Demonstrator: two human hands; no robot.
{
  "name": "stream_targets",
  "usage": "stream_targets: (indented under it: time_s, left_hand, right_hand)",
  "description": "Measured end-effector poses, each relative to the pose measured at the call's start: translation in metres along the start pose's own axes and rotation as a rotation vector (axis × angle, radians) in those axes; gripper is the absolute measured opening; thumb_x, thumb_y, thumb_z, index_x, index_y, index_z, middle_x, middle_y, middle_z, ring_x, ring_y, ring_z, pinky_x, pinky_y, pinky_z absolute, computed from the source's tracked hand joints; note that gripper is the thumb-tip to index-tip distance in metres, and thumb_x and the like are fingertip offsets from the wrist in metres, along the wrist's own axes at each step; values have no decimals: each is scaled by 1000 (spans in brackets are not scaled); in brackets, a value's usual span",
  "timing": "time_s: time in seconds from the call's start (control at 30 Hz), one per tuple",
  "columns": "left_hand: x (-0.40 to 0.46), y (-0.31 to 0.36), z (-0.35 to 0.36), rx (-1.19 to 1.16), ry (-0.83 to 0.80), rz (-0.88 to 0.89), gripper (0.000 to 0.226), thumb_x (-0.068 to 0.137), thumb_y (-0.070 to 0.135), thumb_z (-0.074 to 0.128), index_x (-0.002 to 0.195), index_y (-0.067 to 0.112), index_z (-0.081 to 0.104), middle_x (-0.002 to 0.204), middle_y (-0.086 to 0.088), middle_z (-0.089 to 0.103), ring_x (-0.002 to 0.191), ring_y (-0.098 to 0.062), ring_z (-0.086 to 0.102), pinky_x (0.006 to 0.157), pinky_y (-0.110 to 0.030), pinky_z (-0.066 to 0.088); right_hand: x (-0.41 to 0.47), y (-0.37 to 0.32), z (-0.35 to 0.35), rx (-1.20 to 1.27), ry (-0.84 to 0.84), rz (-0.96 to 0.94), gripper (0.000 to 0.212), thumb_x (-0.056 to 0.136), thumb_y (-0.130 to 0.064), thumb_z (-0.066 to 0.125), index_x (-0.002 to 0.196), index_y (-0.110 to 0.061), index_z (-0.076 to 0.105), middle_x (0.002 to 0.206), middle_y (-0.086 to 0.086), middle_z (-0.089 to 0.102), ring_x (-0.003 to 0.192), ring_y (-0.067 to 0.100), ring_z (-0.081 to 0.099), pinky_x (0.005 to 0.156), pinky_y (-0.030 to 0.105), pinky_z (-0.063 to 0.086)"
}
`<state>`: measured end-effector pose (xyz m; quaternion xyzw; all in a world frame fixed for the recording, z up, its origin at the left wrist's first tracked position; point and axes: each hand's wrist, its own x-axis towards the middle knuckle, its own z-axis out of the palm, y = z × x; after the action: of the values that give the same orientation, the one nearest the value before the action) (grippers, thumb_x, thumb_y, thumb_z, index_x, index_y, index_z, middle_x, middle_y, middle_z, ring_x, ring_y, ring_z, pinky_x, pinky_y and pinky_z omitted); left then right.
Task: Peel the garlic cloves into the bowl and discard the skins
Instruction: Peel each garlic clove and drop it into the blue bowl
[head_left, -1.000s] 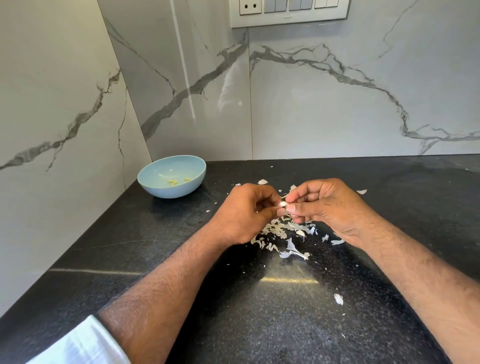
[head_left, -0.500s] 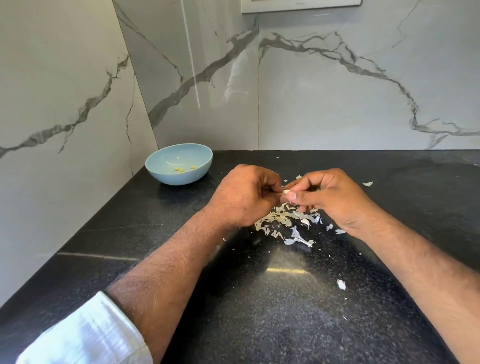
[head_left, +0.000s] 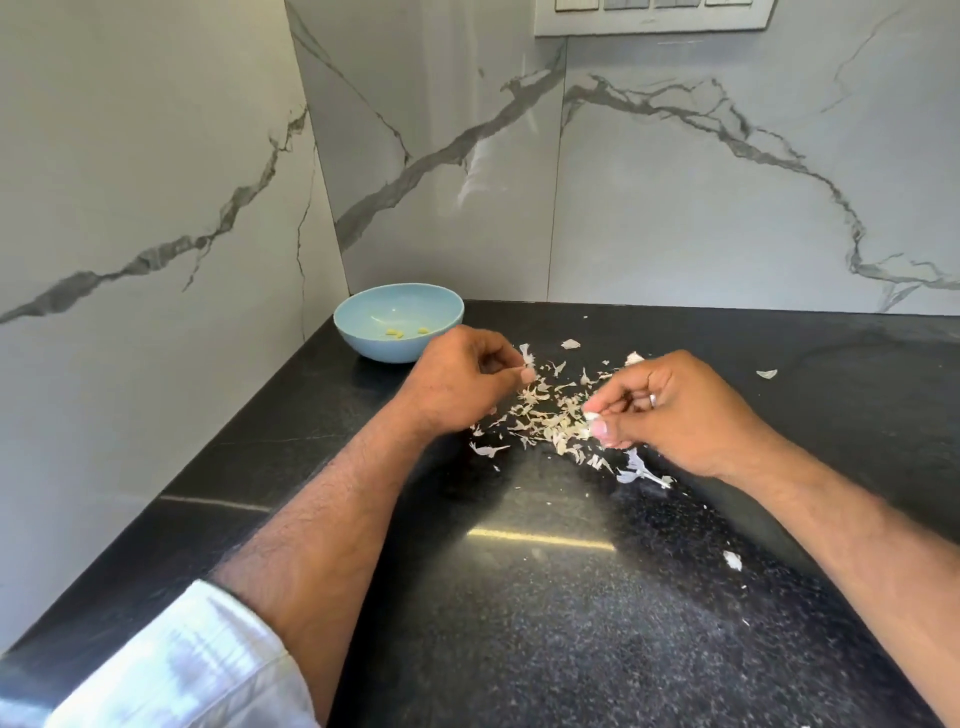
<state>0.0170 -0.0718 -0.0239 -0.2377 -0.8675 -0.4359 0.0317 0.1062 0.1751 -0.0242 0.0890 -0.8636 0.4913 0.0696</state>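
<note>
Pinching a skin flake in my left hand (head_left: 457, 382) and the garlic clove (head_left: 592, 417) in my right hand (head_left: 670, 415), I risk dropping it among the skins (head_left: 545, 415) mid-worktop.

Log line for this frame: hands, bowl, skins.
left hand pinches skin piece | right hand pinches garlic clove | bowl holds peeled cloves | skins pile on counter

worktop (head_left: 545, 623): black, speckled, glossy, a bright streak of reflected light near its middle; walls (head_left: 701, 197): pale marble-look tiles with grey veins, meeting in a corner at left; switch plate (head_left: 654, 15): pale, on back wall, cut by top edge
</note>
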Motion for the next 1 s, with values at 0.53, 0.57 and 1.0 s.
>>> stream_targets:
  time_s: [0.53,0.57,1.0]
  left_hand:
    - [9,-5,-6,123,149,-3,24,90,49,82,81,28,77,68,8,72,73,-13,69,74,-43,65]
    - [8,-4,-6,123,152,-1,24,90,49,82,81,27,77,68,8,73,72,-13,69,74,-43,65]
    - [3,0,-4,97,95,-12,22,91,47,81,84,27,77,70,6,75,70,-15,74,71,-47,66]
  right_hand:
    - [-1,-37,43,-584,-44,-149,20,98,-13,71,84,-26,66,83,-17,64,77,-5,62,60,16,39]
    - [-2,-42,41,-500,57,-200,16,97,-12,71,85,-23,67,82,-17,63,76,-8,61,59,15,38]
    - [-9,-39,57,-651,-235,-63,16,97,-16,69,86,-26,66,88,-11,63,80,7,62,65,29,52]
